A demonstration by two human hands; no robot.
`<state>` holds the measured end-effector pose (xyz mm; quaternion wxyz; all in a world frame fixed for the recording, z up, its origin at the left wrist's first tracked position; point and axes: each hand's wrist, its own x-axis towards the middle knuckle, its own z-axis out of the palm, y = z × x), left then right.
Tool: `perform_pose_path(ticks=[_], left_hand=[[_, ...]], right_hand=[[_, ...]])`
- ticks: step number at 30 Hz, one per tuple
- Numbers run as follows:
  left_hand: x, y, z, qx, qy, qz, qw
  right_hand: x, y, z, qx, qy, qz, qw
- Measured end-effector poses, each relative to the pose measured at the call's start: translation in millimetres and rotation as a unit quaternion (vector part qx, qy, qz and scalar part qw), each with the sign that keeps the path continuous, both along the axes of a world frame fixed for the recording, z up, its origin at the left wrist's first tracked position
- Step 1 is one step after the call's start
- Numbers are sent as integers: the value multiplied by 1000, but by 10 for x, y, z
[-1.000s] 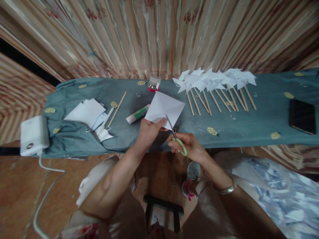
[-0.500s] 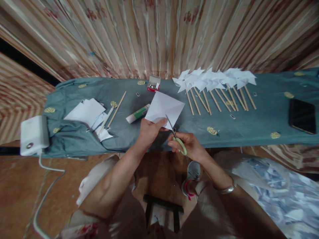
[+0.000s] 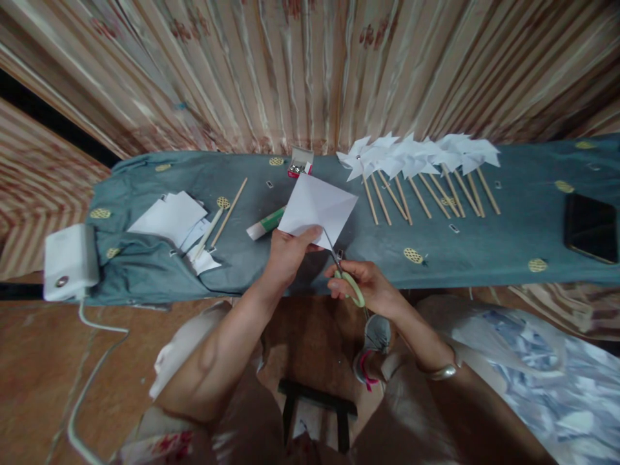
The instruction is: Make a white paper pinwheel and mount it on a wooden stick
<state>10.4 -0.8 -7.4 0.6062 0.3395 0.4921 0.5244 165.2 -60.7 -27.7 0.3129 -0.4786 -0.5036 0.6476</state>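
My left hand (image 3: 289, 253) pinches the near corner of a white square of paper (image 3: 317, 205), held tilted above the teal-covered table (image 3: 484, 248). In my right hand (image 3: 368, 284) are scissors with pale green handles (image 3: 345, 274); their blades point up and left into the paper's lower edge. Both hands hover over the table's near edge, close together.
A glue stick (image 3: 265, 223) lies just left of the paper, with a small open box of pins (image 3: 299, 163) behind it. A row of white paper pinwheels on wooden sticks (image 3: 421, 168) lies at the right. Loose paper sheets (image 3: 169, 218), sticks (image 3: 231, 206), a phone (image 3: 589, 227) and a white device (image 3: 68, 260) also rest there.
The hands, paper and scissors stay almost where they were; the paper has shifted very slightly to the left and up. The view has drifted a little.
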Motion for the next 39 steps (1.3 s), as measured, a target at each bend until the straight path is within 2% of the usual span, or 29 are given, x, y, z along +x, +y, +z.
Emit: perform_pose_path(ticks=[5,8,10,13,16,19,22,24,26,30,34,39], left_hand=[[-101,50,35,21,-25,22,999],[-153,74,42,35,-19,29,999],[-175,85,7,49,-1,27,998],[-187,83,-97,90,89,2,992],[-167,45,-200,126,208,-87,966],[-119,-12,-251,150,297,-172,927],[-58,-54,-255,176,353,-204,896],[-21,-64,-250,187,365,-211,887],[10,-64,-249,186,355,-216,890],[56,-59,-268,161,291,-214,919],[91,-62,-288,122,243,-194,943],[139,-67,-301,115,185,-169,961]], right_hand=[[149,-48,1,-27,-17,47,998],[292,-58,22,-57,-8,52,997],[395,-41,19,-43,-7,13,999],[523,23,-11,26,-6,-133,991],[578,114,-32,78,25,-248,965],[539,195,-15,97,58,-282,953],[435,248,5,80,90,-270,955],[363,270,-5,55,101,-253,961],[306,286,-33,37,106,-248,962],[239,308,-82,33,115,-261,958],[186,313,-66,29,130,-281,950],[152,326,-43,29,126,-277,952]])
